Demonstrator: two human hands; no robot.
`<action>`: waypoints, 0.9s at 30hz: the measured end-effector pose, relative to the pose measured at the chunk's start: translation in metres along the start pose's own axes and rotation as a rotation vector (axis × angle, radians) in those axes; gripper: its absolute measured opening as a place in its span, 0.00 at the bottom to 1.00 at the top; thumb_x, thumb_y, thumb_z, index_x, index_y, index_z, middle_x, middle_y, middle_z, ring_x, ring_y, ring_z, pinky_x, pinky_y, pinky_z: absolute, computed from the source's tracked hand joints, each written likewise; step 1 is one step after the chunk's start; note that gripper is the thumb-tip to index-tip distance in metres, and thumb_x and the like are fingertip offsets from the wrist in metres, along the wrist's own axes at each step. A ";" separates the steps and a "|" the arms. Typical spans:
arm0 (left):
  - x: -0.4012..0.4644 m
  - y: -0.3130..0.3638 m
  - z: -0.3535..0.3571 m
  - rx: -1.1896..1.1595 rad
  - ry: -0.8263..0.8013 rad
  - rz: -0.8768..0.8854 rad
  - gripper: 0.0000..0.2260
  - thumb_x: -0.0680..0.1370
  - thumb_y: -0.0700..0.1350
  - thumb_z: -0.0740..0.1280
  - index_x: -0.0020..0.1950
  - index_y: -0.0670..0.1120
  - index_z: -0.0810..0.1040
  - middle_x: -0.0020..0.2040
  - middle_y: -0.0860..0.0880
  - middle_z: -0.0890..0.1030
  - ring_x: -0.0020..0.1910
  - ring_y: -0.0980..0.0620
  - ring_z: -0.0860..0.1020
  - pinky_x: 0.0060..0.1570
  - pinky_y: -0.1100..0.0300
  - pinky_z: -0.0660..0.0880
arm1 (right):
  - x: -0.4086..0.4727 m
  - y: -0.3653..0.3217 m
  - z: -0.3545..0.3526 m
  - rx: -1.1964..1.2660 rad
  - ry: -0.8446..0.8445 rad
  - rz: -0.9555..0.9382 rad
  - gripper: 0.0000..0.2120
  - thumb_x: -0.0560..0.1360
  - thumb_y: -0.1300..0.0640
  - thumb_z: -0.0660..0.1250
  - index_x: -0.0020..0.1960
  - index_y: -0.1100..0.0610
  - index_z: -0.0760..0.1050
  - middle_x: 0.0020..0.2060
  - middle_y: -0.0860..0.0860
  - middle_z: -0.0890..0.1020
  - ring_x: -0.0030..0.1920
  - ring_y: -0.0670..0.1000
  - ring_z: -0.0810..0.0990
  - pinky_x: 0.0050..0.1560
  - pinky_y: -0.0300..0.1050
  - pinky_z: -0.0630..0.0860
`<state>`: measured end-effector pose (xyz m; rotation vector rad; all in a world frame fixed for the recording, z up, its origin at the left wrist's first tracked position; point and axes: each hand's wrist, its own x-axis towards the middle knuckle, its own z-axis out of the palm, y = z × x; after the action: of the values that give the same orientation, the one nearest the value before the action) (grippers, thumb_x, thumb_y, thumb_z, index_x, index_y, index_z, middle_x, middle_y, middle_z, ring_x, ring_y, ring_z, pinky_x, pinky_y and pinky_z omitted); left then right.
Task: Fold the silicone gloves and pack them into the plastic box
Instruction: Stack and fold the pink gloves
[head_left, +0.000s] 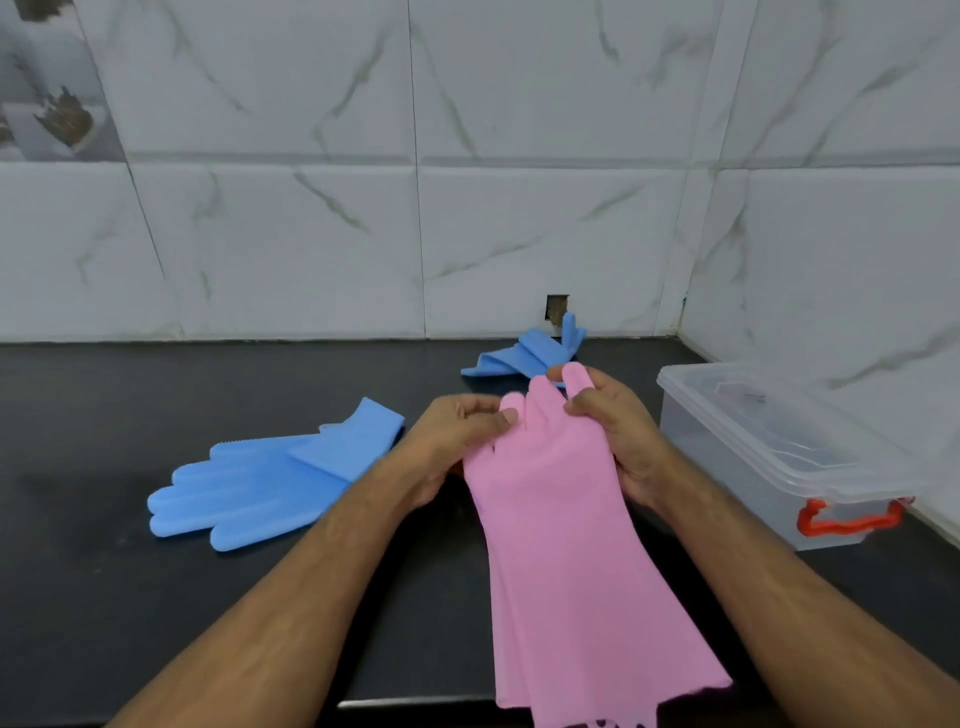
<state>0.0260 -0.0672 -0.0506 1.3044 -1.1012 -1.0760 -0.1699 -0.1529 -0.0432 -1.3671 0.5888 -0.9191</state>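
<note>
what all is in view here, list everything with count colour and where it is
pink glove: 1, pink, held up over the counter at centre, fingers at the top, cuff hanging toward the camera
blue glove, flat: 1, blue, lying on the counter at left, fingers toward the near left
blue glove, crumpled: 1, blue, at the back of the counter by the wall
plastic box: 1, clear with its lid on and a red latch, on the counter at right
counter: 1, black
wall tiles: white marbled, behind and to the right
left hand: pinches the pink glove's finger end
right hand: grips the pink glove's other edge
</note>
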 end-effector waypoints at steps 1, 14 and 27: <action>0.000 0.000 0.003 -0.007 0.003 0.033 0.14 0.78 0.45 0.75 0.62 0.43 0.83 0.54 0.41 0.87 0.55 0.37 0.84 0.51 0.42 0.81 | 0.001 0.001 -0.001 -0.025 0.016 -0.016 0.17 0.70 0.61 0.65 0.57 0.55 0.81 0.54 0.59 0.84 0.50 0.55 0.82 0.54 0.56 0.79; 0.013 -0.005 -0.001 0.067 0.045 0.134 0.14 0.77 0.42 0.76 0.62 0.49 0.82 0.49 0.49 0.88 0.44 0.51 0.86 0.34 0.57 0.79 | 0.014 0.011 -0.017 -0.176 0.053 0.098 0.21 0.73 0.54 0.78 0.63 0.53 0.77 0.56 0.55 0.85 0.51 0.53 0.86 0.48 0.51 0.83; 0.015 0.003 -0.005 -0.214 0.071 -0.051 0.24 0.83 0.62 0.60 0.56 0.42 0.82 0.40 0.47 0.83 0.35 0.50 0.80 0.31 0.58 0.78 | 0.017 0.015 -0.016 -0.264 0.213 -0.086 0.17 0.73 0.61 0.76 0.59 0.49 0.80 0.53 0.48 0.86 0.55 0.54 0.85 0.54 0.54 0.83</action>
<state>0.0337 -0.0808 -0.0479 1.1956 -0.8781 -1.1439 -0.1711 -0.1767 -0.0579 -1.5500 0.8426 -1.0949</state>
